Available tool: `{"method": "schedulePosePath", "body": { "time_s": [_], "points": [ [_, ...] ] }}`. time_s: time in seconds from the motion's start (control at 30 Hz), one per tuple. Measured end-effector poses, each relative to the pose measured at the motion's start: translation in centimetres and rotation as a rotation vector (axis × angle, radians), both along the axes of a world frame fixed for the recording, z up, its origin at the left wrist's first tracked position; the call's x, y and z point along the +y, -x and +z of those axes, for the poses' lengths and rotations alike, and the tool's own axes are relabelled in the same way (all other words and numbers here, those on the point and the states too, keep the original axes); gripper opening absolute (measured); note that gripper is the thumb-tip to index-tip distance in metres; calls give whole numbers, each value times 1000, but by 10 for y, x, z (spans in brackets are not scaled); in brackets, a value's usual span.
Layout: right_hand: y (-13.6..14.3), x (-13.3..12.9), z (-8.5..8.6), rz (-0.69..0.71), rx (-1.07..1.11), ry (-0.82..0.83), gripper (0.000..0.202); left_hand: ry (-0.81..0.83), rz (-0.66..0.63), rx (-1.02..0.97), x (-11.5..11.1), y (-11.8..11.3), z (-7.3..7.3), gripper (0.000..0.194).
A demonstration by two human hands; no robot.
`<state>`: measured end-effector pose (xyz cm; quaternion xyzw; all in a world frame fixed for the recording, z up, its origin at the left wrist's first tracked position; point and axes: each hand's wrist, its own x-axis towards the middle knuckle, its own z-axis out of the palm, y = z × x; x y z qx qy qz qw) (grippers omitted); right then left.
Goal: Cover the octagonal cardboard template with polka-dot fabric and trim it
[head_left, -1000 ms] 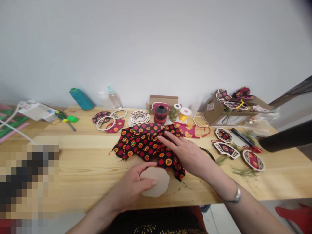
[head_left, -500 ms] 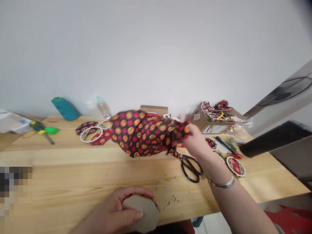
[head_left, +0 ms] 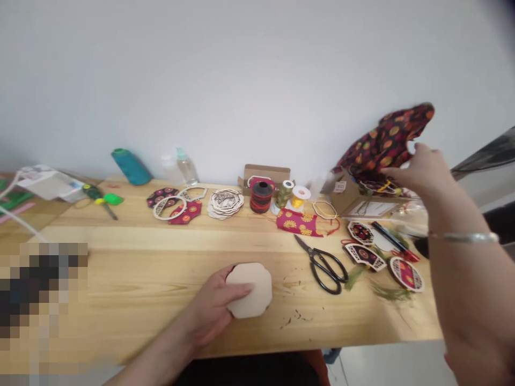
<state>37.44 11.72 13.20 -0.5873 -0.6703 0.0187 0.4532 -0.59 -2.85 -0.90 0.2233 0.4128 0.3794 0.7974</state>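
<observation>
Pale card (head_left: 258, 303): left of the scissors (head_left: 312, 252)
Left grip (head_left: 213, 305): pinching that card, thumb on top
Patterned cloth (head_left: 386, 136): bunched up at the cardboard box (head_left: 346, 197), back and right of the scissors
Right grip (head_left: 425, 169): at the cloth, honestly can't tell if it's pinching
Thread spool (head_left: 260, 199): back and left of the scissors

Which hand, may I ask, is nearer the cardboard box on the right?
Right: the right hand is by the box; the left hand is well left, nearer the wearer.
</observation>
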Motion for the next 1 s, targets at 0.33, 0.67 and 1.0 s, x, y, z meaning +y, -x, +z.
{"method": "schedulePosePath", "body": {
  "time_s": [0.33, 0.67, 1.0],
  "points": [
    [179, -111, -121, 505, 469, 740, 38, -116, 50, -106, 18, -25, 5, 34],
    [173, -106, -134, 390, 519, 757, 16, -259, -129, 244, 38, -21, 4, 35],
    [148, -115, -131, 75, -155, 508, 22, -224, -56, 172, 43, -20, -15, 41]
  ]
}}
